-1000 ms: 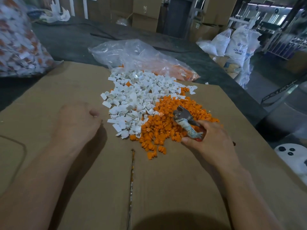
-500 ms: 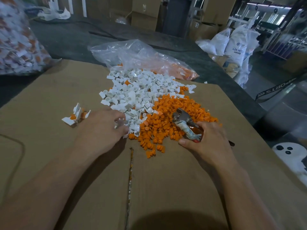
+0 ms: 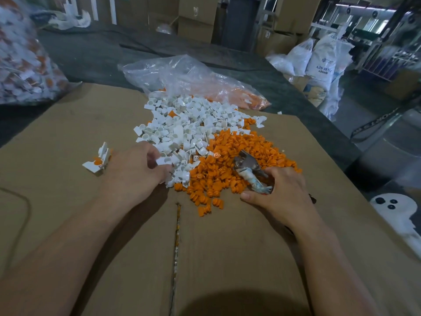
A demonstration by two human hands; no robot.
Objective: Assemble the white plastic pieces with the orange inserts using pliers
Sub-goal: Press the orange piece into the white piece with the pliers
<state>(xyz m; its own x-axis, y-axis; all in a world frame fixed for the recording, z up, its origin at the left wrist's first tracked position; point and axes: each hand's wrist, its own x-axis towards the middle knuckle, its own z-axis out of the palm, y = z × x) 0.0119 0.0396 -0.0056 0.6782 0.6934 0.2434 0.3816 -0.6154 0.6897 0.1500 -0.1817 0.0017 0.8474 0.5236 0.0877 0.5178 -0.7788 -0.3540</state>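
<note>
A heap of white plastic pieces lies on the cardboard sheet, with a heap of orange inserts against its near right side. My left hand is at the near left edge of the white heap and pinches one white piece between thumb and fingers. My right hand grips the wrapped handles of the pliers, whose metal jaws point up-left over the orange inserts. A few white pieces with orange inserts in them lie apart on the left.
A crumpled clear bag holding orange parts lies behind the heaps. A large bag of white and orange parts stands at the far left. Sacks and boxes stand beyond the dark table. The cardboard has a seam down its middle.
My left hand moved right from the small group of pieces on the left to the white heap and took hold of one white piece. My right hand with the pliers barely shifted.
</note>
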